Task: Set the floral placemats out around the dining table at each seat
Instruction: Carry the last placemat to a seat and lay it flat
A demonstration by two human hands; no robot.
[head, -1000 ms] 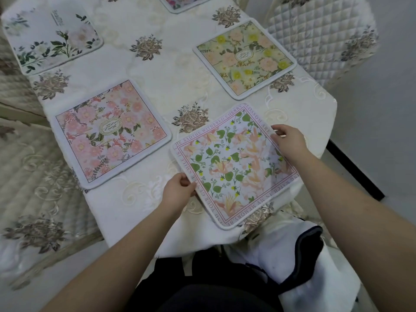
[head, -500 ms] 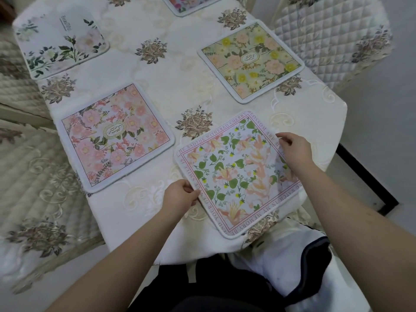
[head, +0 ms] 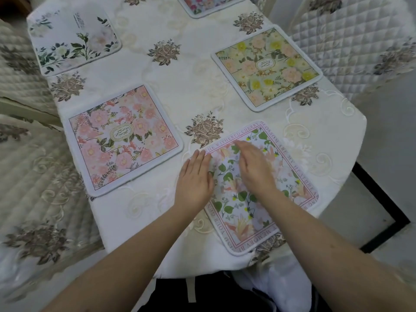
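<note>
Your left hand (head: 195, 180) and right hand (head: 254, 168) both lie flat, fingers straight, grip released, pressing down on the green-leaf placemat (head: 265, 199) that sits at the near end of the table (head: 144, 224). Watch its near corner: it appears to reach right to the table's near edge, perhaps just past it, so if you smooth toward yourself it could slide off into your lap. The mat also lies turned at an angle to the table edge; pushing harder with one palm than the other would likely twist it further or ruck the tablecloth (head: 191, 86) beneath. The pink placemat (head: 122, 139) lies just beside your left hand near the left edge, so a sideways sweep could nudge it. The yellow placemat (head: 266, 68) by the right edge, the white placemat (head: 74, 39) at the far left and another placemat (head: 209, 5) at the far end lie well apart
</note>
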